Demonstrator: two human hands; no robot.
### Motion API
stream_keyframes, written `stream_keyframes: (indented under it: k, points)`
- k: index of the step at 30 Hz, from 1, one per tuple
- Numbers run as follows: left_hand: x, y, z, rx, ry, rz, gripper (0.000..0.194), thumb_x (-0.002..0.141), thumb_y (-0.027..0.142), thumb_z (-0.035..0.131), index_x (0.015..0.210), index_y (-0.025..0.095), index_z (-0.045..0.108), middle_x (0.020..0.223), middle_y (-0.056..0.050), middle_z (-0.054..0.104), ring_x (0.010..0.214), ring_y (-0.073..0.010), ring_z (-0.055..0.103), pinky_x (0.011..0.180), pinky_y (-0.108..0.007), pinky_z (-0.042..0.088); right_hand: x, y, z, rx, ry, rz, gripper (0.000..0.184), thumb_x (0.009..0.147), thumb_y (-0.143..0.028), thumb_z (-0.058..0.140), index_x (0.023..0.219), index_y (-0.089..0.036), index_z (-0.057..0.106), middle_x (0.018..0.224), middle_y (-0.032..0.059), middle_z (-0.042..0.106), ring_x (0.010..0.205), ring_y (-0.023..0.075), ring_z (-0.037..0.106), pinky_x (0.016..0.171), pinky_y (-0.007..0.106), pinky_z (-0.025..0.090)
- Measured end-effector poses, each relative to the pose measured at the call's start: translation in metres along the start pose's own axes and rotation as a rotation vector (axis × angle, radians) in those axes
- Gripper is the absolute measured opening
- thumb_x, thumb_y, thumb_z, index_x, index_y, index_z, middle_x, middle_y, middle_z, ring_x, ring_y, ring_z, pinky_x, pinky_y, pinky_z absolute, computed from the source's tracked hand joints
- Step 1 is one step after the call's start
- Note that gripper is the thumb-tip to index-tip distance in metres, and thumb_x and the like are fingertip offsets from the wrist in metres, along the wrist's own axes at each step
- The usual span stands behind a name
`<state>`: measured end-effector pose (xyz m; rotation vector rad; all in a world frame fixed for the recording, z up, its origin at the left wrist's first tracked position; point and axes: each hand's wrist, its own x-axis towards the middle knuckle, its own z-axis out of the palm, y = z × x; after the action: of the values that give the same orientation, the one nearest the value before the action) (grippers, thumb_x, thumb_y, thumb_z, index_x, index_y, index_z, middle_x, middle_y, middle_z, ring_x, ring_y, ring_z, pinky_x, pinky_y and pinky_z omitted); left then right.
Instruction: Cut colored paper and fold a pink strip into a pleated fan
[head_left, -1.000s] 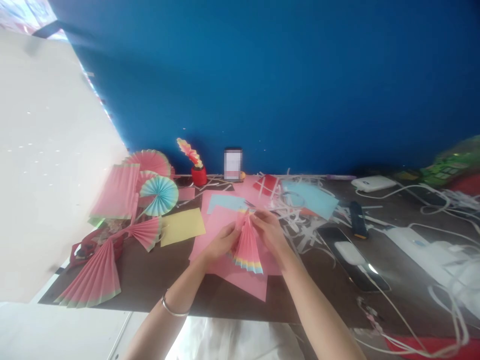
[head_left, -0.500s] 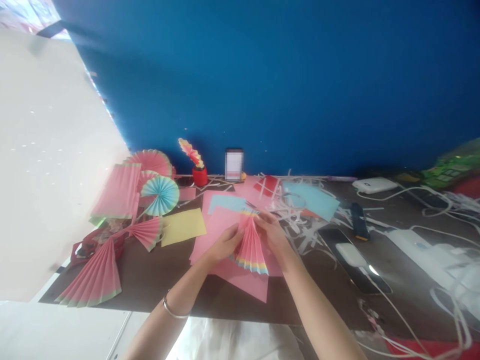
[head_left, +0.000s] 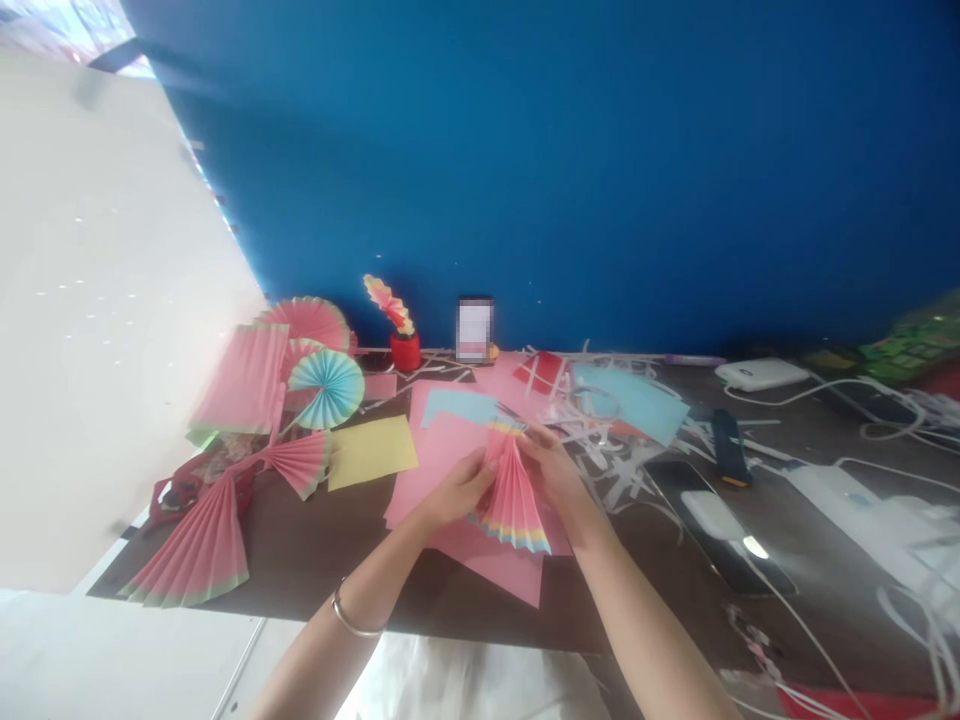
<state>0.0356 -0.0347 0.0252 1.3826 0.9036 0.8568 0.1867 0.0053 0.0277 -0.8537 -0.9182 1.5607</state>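
Observation:
A pleated pink paper fan [head_left: 516, 500] with yellow and blue bands at its ends is held between my two hands. My left hand [head_left: 466, 485] grips its left side, fingers closed on the folds. On the upper right, my right hand [head_left: 549, 462] pinches the fan near its narrower top. Under them lie pink paper sheets [head_left: 495, 575] and a light blue sheet [head_left: 457, 406]. A yellow sheet [head_left: 373, 452] is to the left of my left hand. White paper strips [head_left: 600, 450] lie tangled to the right of my right hand.
Finished-looking folded fans [head_left: 191, 550] and a blue rosette [head_left: 327, 388] stand at the left. A red pot [head_left: 405, 351] and a propped phone [head_left: 475, 330] are by the blue wall. At right lie a dark phone [head_left: 720, 530], a power strip [head_left: 862, 520] and white cables.
The view has shifted slightly, so everything sits a little further right. Both hands still hold the fan, whose lower edge is spread slightly more to the right.

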Motion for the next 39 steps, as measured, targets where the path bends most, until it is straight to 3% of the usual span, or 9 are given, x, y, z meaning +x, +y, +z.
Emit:
stream_keyframes:
  k: [8,23,30,39]
  points:
    - [0.001,-0.002,0.000,0.014,-0.014,0.007,0.048,0.081,0.059,0.035,0.092,0.014,0.049,0.063,0.002,0.045,0.052,-0.0091,0.045,0.049,-0.022,0.038,-0.003,-0.001,0.003,-0.042,-0.026,0.009,0.025,0.063,-0.032,0.072,0.086,-0.024,0.064,0.075,0.0012,0.069,0.070,0.0192,0.064,0.062,0.029,0.049]
    - [-0.002,0.004,0.002,0.038,-0.002,-0.013,0.049,0.081,0.060,0.034,0.092,0.015,0.050,0.068,0.001,0.045,0.057,-0.0098,0.043,0.052,-0.024,0.037,0.000,0.004,0.002,-0.068,0.019,-0.035,0.015,0.064,-0.031,0.072,0.076,-0.025,0.064,0.073,-0.0028,0.066,0.064,0.0138,0.061,0.067,0.027,0.048]
    - [-0.005,0.009,0.001,0.035,-0.004,-0.023,0.049,0.083,0.057,0.034,0.100,0.014,0.052,0.076,-0.002,0.049,0.063,-0.0108,0.045,0.057,-0.025,0.037,-0.005,0.000,0.008,-0.114,0.079,-0.049,0.018,0.064,-0.032,0.072,0.079,-0.025,0.065,0.073,-0.0026,0.065,0.067,0.0137,0.060,0.070,0.027,0.047]
    - [-0.003,0.003,0.000,0.030,-0.004,-0.008,0.052,0.083,0.057,0.033,0.109,0.016,0.052,0.084,-0.006,0.056,0.067,-0.0133,0.049,0.071,-0.031,0.043,0.002,0.006,0.004,-0.064,0.045,-0.042,0.023,0.060,-0.033,0.074,0.080,-0.025,0.066,0.068,-0.0032,0.064,0.065,0.0142,0.060,0.071,0.028,0.047]
